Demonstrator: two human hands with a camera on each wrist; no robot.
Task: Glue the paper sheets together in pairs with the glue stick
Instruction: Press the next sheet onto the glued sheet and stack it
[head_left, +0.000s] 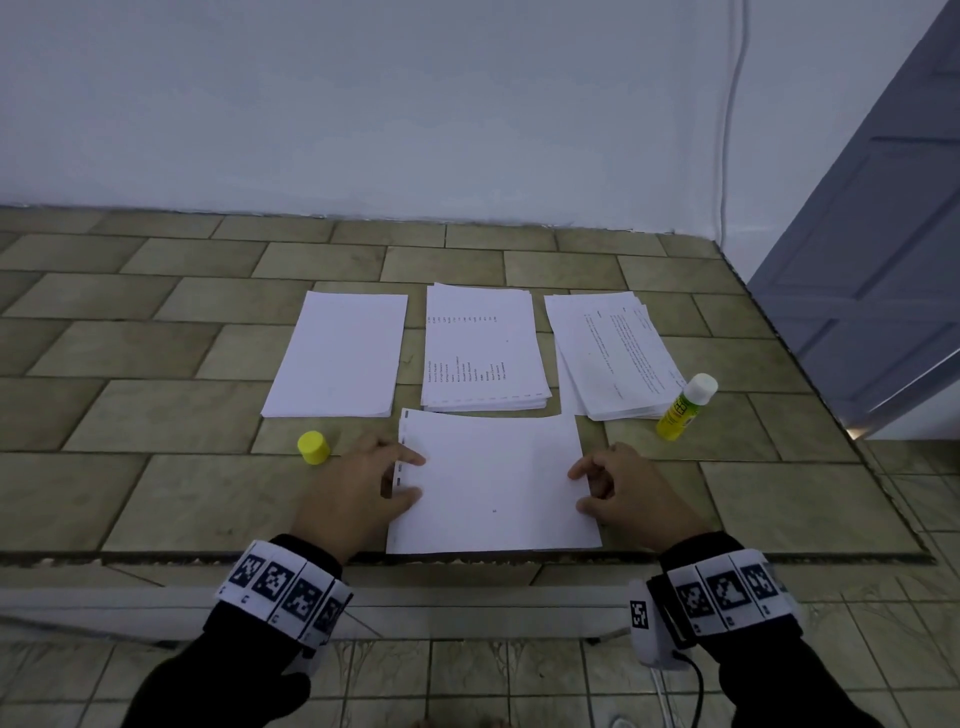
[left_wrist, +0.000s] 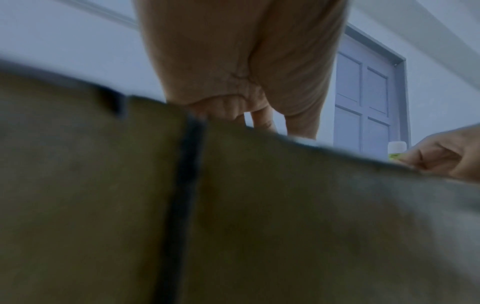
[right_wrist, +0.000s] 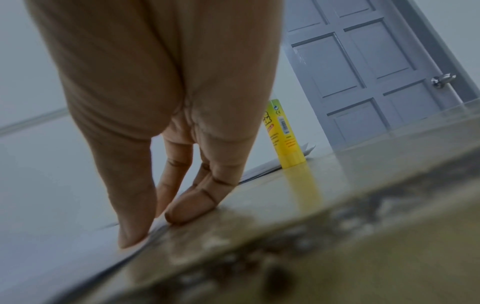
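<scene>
Head view, going left to right on the tiled table (head_left: 156, 499): a blank white stack (head_left: 337, 356) sits toward the far edge, with the yellow glue cap (head_left: 314, 447) nearer in. The left hand (head_left: 358, 488) is at the left edge of the front sheet (head_left: 493, 486), index finger and thumb spread and resting on the punched margin, so more pressing than pinching. Behind it there's a middle stack (head_left: 483, 348) with a printed list and columns of numbers, too small to read. The right hand (head_left: 623, 491) has loosely curled fingertips on the sheet's right edge. Then a printed stack (head_left: 613, 353), and the open glue stick (head_left: 685, 408) standing upright at its near corner, label unreadable apart from a CE mark and barcode in the right wrist view.

Paper's light, floppy and probably slides easily on glossy tile, so I'd hold it by opposite edges.
</scene>
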